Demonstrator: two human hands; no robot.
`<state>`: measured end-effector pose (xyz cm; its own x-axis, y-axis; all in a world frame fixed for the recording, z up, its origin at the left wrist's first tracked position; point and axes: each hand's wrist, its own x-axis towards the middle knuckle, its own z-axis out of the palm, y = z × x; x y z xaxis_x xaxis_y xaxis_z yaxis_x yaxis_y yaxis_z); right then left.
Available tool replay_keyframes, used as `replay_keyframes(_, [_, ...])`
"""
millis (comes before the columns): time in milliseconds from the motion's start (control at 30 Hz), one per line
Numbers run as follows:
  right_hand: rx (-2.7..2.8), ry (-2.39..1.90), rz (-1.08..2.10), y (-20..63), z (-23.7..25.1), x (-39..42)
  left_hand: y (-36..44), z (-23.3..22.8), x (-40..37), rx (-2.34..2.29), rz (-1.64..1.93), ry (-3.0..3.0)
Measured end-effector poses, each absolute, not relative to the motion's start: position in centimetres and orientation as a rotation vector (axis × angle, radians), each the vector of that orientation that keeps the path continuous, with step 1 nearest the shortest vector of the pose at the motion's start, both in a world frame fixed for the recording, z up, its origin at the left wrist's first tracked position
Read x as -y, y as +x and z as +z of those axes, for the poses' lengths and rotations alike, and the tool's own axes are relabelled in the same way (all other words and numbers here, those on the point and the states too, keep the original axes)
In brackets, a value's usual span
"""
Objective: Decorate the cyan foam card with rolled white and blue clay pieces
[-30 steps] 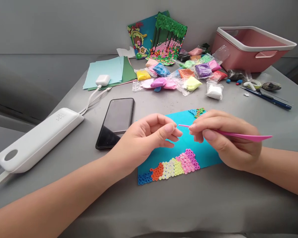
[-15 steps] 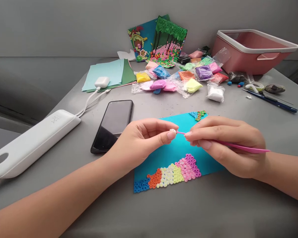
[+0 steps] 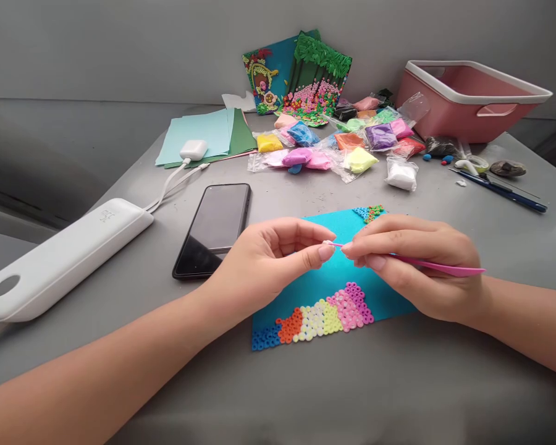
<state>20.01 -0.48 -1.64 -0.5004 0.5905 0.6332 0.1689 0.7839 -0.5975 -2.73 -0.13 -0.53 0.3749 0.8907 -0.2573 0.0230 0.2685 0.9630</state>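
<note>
Tool (image 3: 440, 267): smooth pink plastic.
Sheet (image 3: 333, 278): matt turquoise foam.
Phone (image 3: 215, 225): glossy black glass.
Table (image 3: 352, 383): matt grey cloth.

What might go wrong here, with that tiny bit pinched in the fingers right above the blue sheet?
1. The small pale piece, pinched in the left hand at the tip of the pink tool held by the right hand, might slip and drop.
2. Either wrist could brush the ring rows on the blue sheet and perhaps squash or shift them.
</note>
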Motion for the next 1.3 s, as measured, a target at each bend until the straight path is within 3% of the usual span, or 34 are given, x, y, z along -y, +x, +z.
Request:
replay_keyframes(533, [1.989, -0.714, 0.546, 19.6, -1.9, 0.6, -2.8, -0.7, 0.5, -1.024, 0.793, 1.233])
replay_keyframes(867, [1.950, -0.686, 0.564, 19.5, -1.8, 0.6, -2.2, 0.4, 0.1, -0.956, 0.819, 0.492])
replay_keyframes(1300, [2.150, -0.537, 0.519, 19.9, -1.4, 0.6, -3.0, -0.5, 0.4, -1.040, 0.628, 1.160])
